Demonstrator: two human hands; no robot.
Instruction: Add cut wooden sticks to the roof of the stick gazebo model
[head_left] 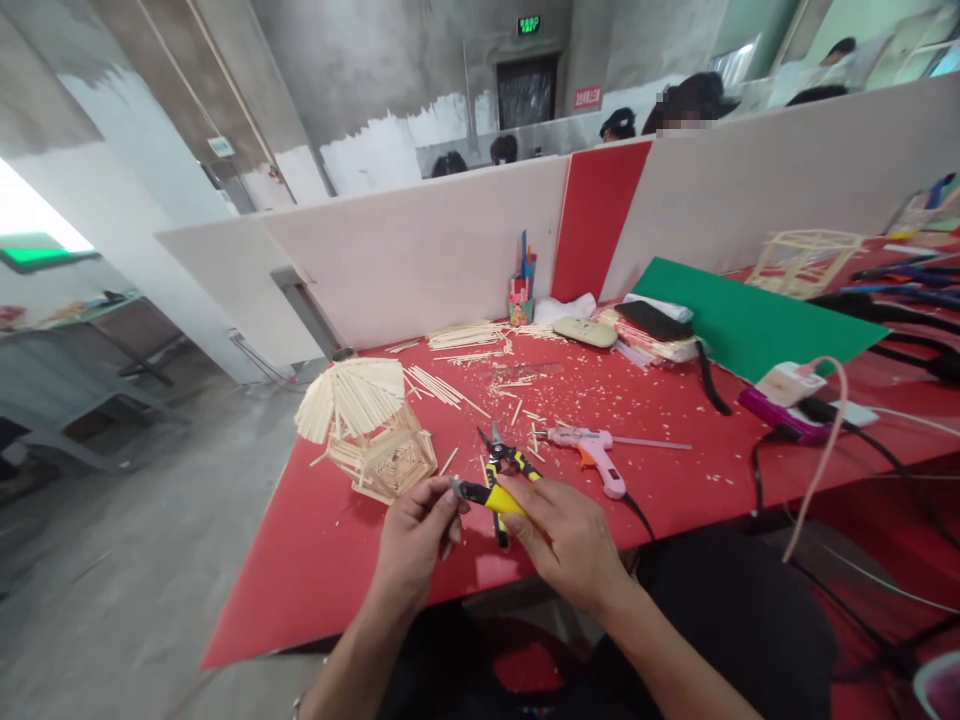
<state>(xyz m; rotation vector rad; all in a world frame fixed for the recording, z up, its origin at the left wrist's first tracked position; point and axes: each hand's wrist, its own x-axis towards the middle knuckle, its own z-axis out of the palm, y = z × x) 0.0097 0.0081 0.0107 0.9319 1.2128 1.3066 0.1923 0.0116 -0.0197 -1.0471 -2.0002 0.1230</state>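
Note:
My right hand (566, 540) grips a small tool with a yellow and black handle (491, 496), its tip pointing left. My left hand (416, 530) pinches something tiny at that tip, too small to name. Both hands hover over the near edge of the red table (315, 560). Just beyond them lie yellow-handled snips (501, 462). A small hut built of wooden sticks (371, 428) stands to the left of my hands. A pink glue gun (592, 450) lies to the right.
Loose sticks (465, 335) and wood chips are scattered over the middle of the table. A pen cup (521, 295), green sheet (742, 320), power strip (787, 385) and cables (825, 470) sit at back and right. Other people sit beyond the white partition (420, 250).

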